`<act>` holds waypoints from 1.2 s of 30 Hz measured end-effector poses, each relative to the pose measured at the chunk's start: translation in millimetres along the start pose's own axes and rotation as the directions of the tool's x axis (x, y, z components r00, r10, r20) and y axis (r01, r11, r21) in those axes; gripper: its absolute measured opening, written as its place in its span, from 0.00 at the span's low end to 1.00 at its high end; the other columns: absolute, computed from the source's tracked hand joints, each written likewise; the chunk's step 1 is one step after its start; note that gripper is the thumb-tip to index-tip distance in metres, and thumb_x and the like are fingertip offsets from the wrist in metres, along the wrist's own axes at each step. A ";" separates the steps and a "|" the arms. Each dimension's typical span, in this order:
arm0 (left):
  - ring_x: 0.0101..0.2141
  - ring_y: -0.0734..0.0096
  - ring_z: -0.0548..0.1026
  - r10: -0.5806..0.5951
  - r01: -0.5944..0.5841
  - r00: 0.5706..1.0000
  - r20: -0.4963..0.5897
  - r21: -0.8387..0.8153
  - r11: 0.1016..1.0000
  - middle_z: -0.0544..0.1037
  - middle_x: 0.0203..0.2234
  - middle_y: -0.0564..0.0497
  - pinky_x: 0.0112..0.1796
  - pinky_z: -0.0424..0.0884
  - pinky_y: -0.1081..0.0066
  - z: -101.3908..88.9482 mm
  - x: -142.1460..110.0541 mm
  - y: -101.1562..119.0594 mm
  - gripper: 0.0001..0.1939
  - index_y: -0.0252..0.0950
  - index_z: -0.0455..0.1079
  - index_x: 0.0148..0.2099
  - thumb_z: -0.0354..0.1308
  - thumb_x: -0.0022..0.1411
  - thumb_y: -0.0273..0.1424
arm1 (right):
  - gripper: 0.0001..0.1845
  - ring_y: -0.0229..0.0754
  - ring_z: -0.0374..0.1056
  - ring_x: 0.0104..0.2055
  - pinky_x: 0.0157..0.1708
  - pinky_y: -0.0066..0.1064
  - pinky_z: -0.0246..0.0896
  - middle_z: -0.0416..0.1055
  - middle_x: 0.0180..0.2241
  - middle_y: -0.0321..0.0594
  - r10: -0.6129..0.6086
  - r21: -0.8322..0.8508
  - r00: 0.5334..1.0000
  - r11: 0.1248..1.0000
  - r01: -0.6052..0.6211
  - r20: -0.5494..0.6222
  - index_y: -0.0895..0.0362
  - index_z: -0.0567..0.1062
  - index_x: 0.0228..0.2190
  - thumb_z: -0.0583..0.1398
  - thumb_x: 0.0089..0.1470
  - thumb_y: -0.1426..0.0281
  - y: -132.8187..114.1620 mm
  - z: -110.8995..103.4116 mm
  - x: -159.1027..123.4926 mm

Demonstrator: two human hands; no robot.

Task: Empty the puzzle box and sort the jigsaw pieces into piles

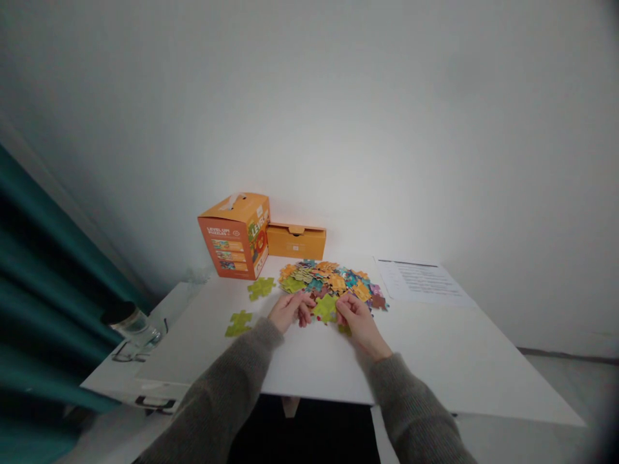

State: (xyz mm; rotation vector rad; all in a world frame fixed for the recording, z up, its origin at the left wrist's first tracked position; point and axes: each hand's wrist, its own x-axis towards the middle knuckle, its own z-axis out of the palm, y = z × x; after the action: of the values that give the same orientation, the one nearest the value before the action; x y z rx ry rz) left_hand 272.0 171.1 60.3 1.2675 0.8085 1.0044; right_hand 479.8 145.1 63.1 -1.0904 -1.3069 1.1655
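A lime-green puzzle piece (325, 309) is held up between my two hands, in front of the heap. My right hand (358, 320) pinches its right edge between thumb and fingers. At its left edge, the curled fingers of my left hand (293, 309) close on the piece. Part of another green puzzle piece (344, 329) shows just below my right fingers. Just beyond my hands lies a heap of mixed puzzle pieces (337, 281) in orange, teal, green and brown. Two green pieces lie apart on the left: one farther back (262, 288), one nearer (238, 323).
An orange puzzle box (227, 241) stands at the back left, beside a low orange carton (296, 243) near the wall. A printed sheet (420, 281) lies right of the heap on the white table (435, 361). Far left are a dark-lidded glass jar (138, 327) and glasses (126, 354).
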 end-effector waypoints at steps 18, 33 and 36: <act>0.17 0.77 0.62 0.183 -0.170 0.983 0.011 0.419 0.892 0.66 0.13 0.57 0.23 0.59 0.75 0.5 -7.5 -2.5 0.21 0.35 0.71 0.30 0.51 0.65 0.46 | 0.23 0.39 0.59 0.27 0.28 0.29 0.55 0.64 0.22 0.34 -0.231 -0.410 0.934 0.906 0.105 -0.272 0.55 0.68 0.23 0.56 0.56 0.49 -0.8 -65.0 -25.5; 0.16 0.77 0.61 0.158 -0.143 0.987 -0.004 0.409 0.901 0.65 0.13 0.58 0.22 0.58 0.75 0.0 -4.5 -11.6 0.21 0.35 0.70 0.30 0.52 0.64 0.47 | 0.28 0.38 0.60 0.19 0.20 0.29 0.56 0.65 0.18 0.31 -0.158 -0.255 0.907 0.965 0.058 -0.391 0.57 0.71 0.37 0.62 0.47 0.46 0.6 -110.4 27.0; 0.16 0.77 0.62 0.164 -0.153 0.986 0.009 0.415 0.897 0.65 0.13 0.57 0.22 0.58 0.75 -0.6 -4.7 -12.3 0.21 0.35 0.70 0.30 0.51 0.65 0.47 | 0.29 0.39 0.63 0.20 0.20 0.29 0.57 0.68 0.20 0.33 -0.209 -0.371 0.889 0.927 0.049 -0.407 0.60 0.71 0.44 0.60 0.49 0.50 4.5 -113.8 67.3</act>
State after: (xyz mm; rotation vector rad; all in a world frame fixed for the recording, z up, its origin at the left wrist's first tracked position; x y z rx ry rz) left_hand 271.5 166.8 47.9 1.7103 0.9862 1.0114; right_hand 589.3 219.3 66.9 -1.4052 -1.2245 0.5394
